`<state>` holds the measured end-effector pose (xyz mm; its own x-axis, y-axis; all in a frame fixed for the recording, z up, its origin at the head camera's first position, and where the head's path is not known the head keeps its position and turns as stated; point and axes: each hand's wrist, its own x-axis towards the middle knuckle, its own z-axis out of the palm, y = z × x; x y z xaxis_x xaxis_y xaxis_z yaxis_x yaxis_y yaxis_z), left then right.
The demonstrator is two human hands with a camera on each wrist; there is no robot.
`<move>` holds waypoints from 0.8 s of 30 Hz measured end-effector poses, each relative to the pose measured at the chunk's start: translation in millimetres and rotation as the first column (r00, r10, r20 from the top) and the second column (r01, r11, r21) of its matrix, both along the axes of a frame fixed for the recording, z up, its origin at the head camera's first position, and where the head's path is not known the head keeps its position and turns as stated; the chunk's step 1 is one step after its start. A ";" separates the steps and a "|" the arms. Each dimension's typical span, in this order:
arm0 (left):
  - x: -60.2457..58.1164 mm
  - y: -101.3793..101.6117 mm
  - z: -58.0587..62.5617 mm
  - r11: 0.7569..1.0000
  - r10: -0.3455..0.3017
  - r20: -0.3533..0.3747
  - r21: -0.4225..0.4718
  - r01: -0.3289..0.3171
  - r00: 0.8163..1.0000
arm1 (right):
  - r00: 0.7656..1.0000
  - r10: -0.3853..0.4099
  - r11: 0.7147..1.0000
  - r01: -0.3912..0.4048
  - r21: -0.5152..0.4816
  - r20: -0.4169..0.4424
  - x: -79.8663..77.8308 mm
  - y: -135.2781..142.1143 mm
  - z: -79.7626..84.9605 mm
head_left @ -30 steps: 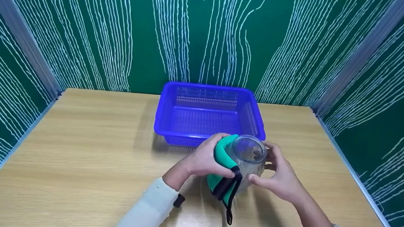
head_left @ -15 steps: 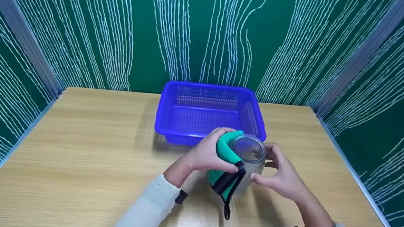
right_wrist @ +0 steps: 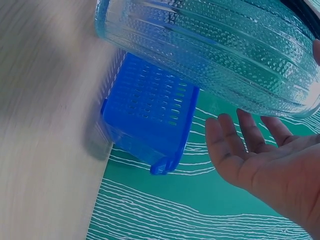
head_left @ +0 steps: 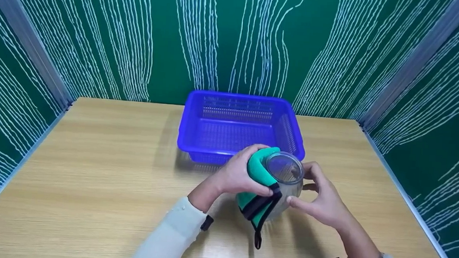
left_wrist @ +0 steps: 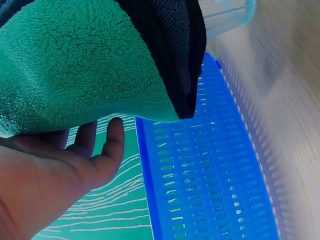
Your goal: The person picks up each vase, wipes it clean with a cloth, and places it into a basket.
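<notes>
A clear glass jar (head_left: 289, 189) with a round open mouth stands slightly tilted between both hands. Ribs and raised dots cover its wall in the right wrist view. Against the jar's left side, my left hand (head_left: 237, 174) holds a green terry cloth (head_left: 259, 173), thumb in front and fingers behind. The cloth has dark edging, a dark stripe and a hanging loop (head_left: 258, 240) at its lower corner. My right hand (head_left: 324, 199) grips the jar's right side, thumb in front; its other fingertips (right_wrist: 245, 117) are right at the glass in the right wrist view.
Just behind the jar sits a blue plastic basket (head_left: 204, 151) with slotted walls and nothing inside. The wooden table (head_left: 105, 169) is bounded by green panels (head_left: 171, 43) with white wavy lines at the back and sides.
My left hand and the cloth have slid slightly up and towards the far side of the jar. The jar and my right hand have stayed nearly still.
</notes>
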<state>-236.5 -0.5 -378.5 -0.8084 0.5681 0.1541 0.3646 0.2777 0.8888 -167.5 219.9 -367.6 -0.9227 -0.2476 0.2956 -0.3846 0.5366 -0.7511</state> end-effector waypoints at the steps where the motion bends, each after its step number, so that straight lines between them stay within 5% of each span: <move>1: -0.3 0.2 -0.2 1.000 -0.002 -0.008 0.001 0.002 1.000 | 1.000 0.003 1.000 -0.003 0.002 -0.006 -1.7 2.2 -4.0; 3: 5.0 -0.9 8.3 1.000 -0.005 -0.001 0.001 0.005 1.000 | 1.000 -0.013 1.000 0.013 -0.002 -0.010 -2.6 2.3 -7.9; 8: 3.9 -0.6 3.5 1.000 -0.007 0.003 0.015 0.007 1.000 | 0.996 -0.084 0.996 0.085 -0.024 0.024 6.3 -9.3 4.4; 10: -2.0 0.7 -9.0 1.000 0.000 -0.012 0.015 0.000 1.000 | 0.994 -0.098 0.994 0.099 -0.033 0.037 8.9 -12.2 8.8; 24: -4.6 -3.5 -33.7 1.000 -0.029 -0.027 -0.009 0.028 0.999 | 0.986 -0.144 0.988 0.148 -0.048 0.082 11.0 -15.5 10.7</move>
